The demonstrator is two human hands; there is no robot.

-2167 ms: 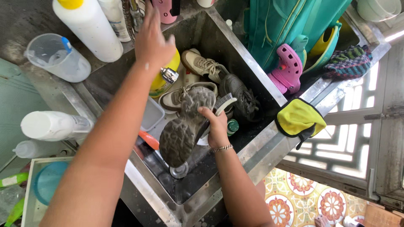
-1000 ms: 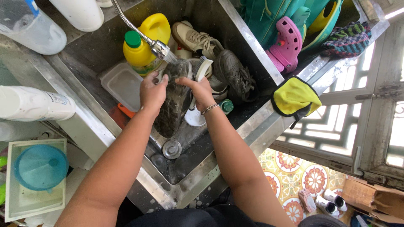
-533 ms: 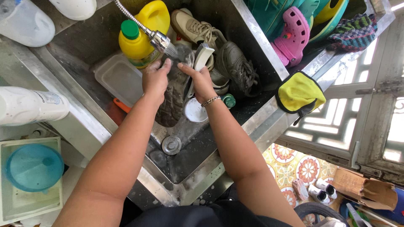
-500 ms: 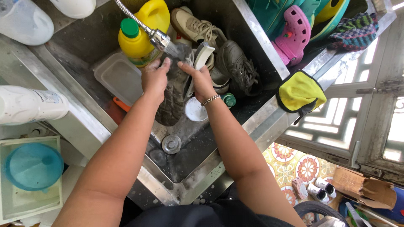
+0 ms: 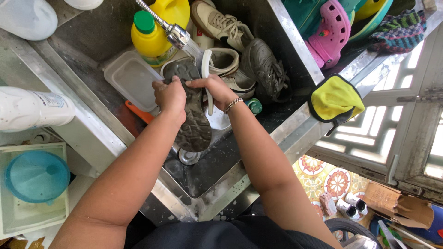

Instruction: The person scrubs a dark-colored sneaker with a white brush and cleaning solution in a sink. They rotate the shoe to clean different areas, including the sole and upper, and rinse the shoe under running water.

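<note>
A grey shoe (image 5: 193,121) is held sole-up over the steel sink (image 5: 230,166), its toe under the running tap (image 5: 177,36). My left hand (image 5: 170,94) grips the shoe's left edge near the toe. My right hand (image 5: 213,88), with a bracelet on the wrist, grips the right edge. Water falls from the tap onto the sole. More shoes lie behind it: a beige sneaker (image 5: 217,23), a white-lined shoe (image 5: 224,62) and a dark grey sneaker (image 5: 264,67).
A yellow bottle with a green cap (image 5: 148,37) and a clear plastic tub (image 5: 131,79) stand in the sink. A yellow cloth (image 5: 333,100) hangs on the sink's right rim. A pink clog (image 5: 332,32) lies beyond. A white bottle (image 5: 32,108) and a blue lid (image 5: 36,176) sit left.
My left hand came down from the far rim to the shoe. Both hands lifted the shoe under the tap, and water now runs over its sole.
</note>
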